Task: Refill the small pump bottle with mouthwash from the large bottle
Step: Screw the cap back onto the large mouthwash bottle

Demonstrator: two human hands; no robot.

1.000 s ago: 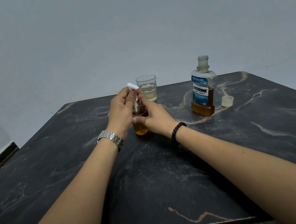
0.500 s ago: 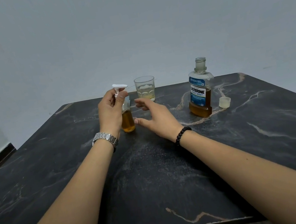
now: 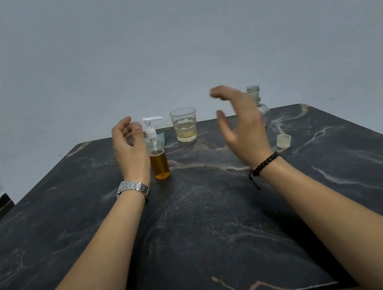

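Small pump bottle (image 3: 158, 161) upright on table (image 3: 338, 172), centre-left of frame, amber liquid filling lower part, white pump on. Glass (image 3: 184, 124) behind, little pale liquid. Large bottle (image 3: 254, 94) mostly hidden by right hand (image 3: 242, 124), label unreadable; its cap (image 3: 283, 141) beside. Left hand (image 3: 129, 149) loosely curled, empty, just left of pump bottle. Right hand raised, fingers spread, empty.

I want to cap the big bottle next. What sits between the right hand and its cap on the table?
Nothing visible. The right hand hangs open above the table, and the cap stands alone just to its right, with the large bottle behind the hand.
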